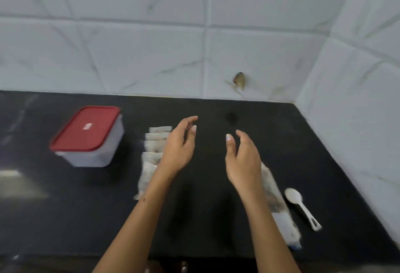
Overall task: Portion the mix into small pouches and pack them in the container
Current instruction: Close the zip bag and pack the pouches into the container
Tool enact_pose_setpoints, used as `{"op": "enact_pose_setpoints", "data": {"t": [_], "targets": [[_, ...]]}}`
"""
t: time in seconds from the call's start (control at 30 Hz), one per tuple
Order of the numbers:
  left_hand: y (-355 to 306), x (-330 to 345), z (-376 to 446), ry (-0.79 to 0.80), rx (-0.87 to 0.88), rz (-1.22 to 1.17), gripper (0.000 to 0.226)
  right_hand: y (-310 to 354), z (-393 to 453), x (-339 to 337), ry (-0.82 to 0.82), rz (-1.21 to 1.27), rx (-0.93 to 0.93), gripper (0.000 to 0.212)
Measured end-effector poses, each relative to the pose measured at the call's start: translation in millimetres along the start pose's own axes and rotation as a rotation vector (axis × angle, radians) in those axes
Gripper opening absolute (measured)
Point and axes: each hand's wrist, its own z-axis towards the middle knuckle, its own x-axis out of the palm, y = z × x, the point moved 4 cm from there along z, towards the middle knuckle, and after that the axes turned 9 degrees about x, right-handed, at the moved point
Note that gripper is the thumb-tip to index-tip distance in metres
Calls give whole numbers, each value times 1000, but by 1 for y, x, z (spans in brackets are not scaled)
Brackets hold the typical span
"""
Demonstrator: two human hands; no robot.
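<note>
Black stone counter (205,218) set in a corner of white marble-look tiles (151,56); frame is motion-blurred. Nearest, on the right, a long bag of mix (279,205) lies flat, partly under the right forearm, with a white plastic spoon (300,205) just beside it, bowl end away from the person. Both hands hang above the bare middle of the counter, holding nothing: left hand (179,145) with fingers loosely curved, right hand (242,160) relaxed, thumb and fingers apart, palms roughly facing each other. Left of the left hand, a row of small pouches (151,153) overlaps on the counter, partly covered by that hand and forearm. Further left, well apart from the hands, stands the clear container (91,143) with its red lid (86,128) on. Judgement: portioning looks mostly done or paused, packing not begun, since the lid is on and the pouches lie outside. The next move likely calls for taking off the lid, then gathering the pouches. Hard to tell: the pouch count, whether they're sealed, how much mix is left, anything inside the container. A brown mark (239,80) on the far wall is unclear.
</note>
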Motion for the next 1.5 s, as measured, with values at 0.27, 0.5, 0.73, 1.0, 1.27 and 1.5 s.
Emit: {"op": "enact_pose_setpoints", "data": {"t": [0.27,0.5,0.73,1.0,1.27,1.5], "targets": [[43,-146,-20,-359,-164,165,29,115,-2,99,325,91,-203,48],[82,-213,-40,-557,-182,288,31,180,-8,180,470,45,-196,48],[137,-265,-55,-558,-289,211,47,228,10,246,524,-55,-180,51],[181,-268,-67,-372,-211,-51,89,257,31,295,646,-146,-53,74],[203,-271,-60,-197,-186,-182,98,268,45,306,778,-485,-3,86],[224,-268,-54,-129,-225,-110,102,290,46,306,723,-690,-5,96]]}}
